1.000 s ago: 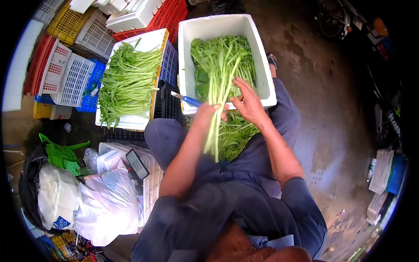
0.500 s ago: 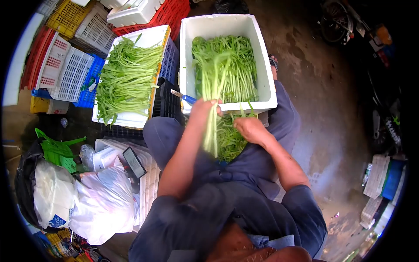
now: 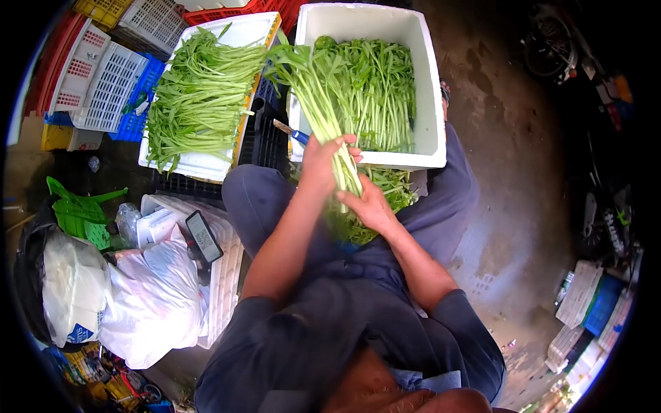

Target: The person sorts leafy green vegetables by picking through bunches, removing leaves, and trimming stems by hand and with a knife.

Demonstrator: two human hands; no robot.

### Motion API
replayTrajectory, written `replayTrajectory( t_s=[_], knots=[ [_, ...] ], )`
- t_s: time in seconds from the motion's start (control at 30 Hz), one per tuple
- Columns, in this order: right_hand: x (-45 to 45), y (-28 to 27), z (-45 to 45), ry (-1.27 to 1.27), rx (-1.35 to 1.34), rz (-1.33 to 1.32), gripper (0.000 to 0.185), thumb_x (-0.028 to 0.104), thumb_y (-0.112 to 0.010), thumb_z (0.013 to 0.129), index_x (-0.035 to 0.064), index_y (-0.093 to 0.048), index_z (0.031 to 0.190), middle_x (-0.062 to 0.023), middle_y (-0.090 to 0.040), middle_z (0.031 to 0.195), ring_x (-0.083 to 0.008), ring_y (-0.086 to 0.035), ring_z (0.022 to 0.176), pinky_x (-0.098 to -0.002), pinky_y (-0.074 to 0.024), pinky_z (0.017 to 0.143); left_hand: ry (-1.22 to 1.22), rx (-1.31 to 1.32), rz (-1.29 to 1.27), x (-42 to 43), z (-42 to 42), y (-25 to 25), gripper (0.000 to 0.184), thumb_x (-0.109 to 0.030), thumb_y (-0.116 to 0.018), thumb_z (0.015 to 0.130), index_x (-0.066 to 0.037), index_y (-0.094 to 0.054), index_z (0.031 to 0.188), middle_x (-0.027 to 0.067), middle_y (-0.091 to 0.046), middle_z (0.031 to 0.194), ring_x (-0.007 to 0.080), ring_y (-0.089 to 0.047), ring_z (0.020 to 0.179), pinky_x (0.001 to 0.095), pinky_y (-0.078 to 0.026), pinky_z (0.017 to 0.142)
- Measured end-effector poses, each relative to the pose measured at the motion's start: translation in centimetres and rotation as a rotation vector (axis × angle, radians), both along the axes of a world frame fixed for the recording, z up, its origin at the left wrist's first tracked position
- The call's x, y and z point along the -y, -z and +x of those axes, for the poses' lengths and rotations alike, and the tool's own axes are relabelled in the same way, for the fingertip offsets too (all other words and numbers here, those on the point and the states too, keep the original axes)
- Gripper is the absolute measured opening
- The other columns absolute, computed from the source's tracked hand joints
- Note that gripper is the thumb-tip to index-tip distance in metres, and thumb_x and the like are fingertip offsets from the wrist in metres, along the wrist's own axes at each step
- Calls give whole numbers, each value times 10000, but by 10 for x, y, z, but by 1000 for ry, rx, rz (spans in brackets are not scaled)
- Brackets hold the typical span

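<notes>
My left hand [image 3: 325,164] is wrapped around the middle of a bunch of water spinach [image 3: 319,113], leaves pointing up and to the left. The lower stalk ends lie in the fingers of my right hand [image 3: 372,206], closed around them. A knife [image 3: 291,131] with a blue handle points up-left; its handle meets my left hand, and whether that hand grips it I cannot tell. Just beyond, a white foam box [image 3: 435,103] holds stacked water spinach [image 3: 375,89]. More loose greens [image 3: 396,187] lie between my legs, partly hidden by my hands.
On the left, a foam lid [image 3: 265,31] bears a row of water spinach, above black crates [image 3: 265,148]. Nearer stand a phone [image 3: 204,236], plastic bags [image 3: 155,296] and a green plastic piece [image 3: 79,213]. Stacked crates [image 3: 113,86] line the far left.
My right hand has come in from the right and closed on the stalk ends. The bunch has tilted, its leaves swinging left. The view has shifted slightly.
</notes>
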State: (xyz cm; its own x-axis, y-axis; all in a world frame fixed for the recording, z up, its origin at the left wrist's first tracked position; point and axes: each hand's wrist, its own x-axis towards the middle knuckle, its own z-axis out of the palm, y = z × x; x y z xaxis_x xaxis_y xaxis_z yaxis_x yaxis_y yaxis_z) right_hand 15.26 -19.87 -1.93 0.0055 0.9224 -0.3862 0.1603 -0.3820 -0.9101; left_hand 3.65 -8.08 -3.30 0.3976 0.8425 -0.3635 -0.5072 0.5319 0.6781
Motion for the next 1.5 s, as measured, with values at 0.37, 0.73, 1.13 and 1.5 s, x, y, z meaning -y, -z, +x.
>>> replayTrajectory(
  t_s=[0.37,0.73,1.13,1.5],
  knots=[
    [23,12,-1,83,-398,123,436,416,-507,1063,2,-644,1039,-34,-632,821,-141,-637,834,-276,-519,767,-58,278,-46,-17,-22,-23,344,-111,-574,993,-104,-515,1331,85,-610,1003,237,-588,803,406,-512,694],
    [14,15,58,-300,405,35,462,301,-680,932,24,-636,1299,-236,-709,1067,-359,-694,971,-415,-532,881,-48,306,67,-86,-60,-66,234,-160,-579,1024,-158,-518,1250,143,-657,994,303,-671,810,491,-585,685],
    [-235,250,85,-444,698,-210,281,218,-648,946,-61,-675,917,-142,-648,648,-262,-618,502,-388,-512,546,-133,-92,32,-124,-73,-44,374,-74,-579,962,-8,-493,1320,54,-513,808,192,-551,588,360,-487,534],
    [-170,88,81,257,-243,-152,133,128,-637,962,22,-575,911,-22,-572,698,-112,-506,509,-273,-425,477,-126,-112,81,-122,-63,-38,200,-88,-693,910,-49,-582,1071,58,-599,754,184,-609,610,341,-525,565]
  ],
)
